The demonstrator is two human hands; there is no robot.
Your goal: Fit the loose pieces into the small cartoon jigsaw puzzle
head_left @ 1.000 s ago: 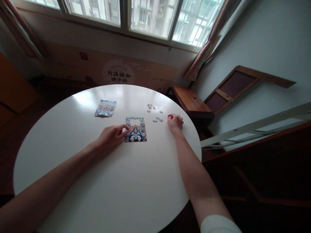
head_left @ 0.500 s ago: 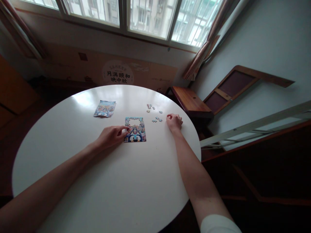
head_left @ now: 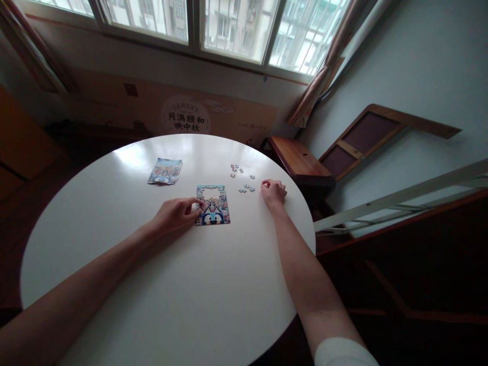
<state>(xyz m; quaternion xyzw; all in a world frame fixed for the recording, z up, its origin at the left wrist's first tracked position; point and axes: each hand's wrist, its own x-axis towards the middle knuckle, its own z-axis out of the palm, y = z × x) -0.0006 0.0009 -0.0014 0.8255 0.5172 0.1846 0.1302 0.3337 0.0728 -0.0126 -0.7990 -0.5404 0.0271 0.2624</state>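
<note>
A small rectangular jigsaw puzzle [head_left: 215, 218] lies flat on the white table, with a blue cartoon face at its near end and a pale unfilled gap near its far end. My left hand [head_left: 176, 213] is at its left side, fingers curled and fingertips on the puzzle's edge. Several loose puzzle pieces [head_left: 247, 188] lie to the right of the puzzle, with a second cluster of pieces [head_left: 234, 168] farther back. Beside them, my right hand [head_left: 273, 192] rests on the table with its fingers curled in; what they hold, if anything, is hidden.
A printed picture packet [head_left: 165, 172] lies at the back left of the round white table [head_left: 183, 295]. Beyond the table's right edge stand a wooden stool [head_left: 301, 157] and a folded wooden frame [head_left: 366, 129]. Windows [head_left: 236, 30] line the far wall.
</note>
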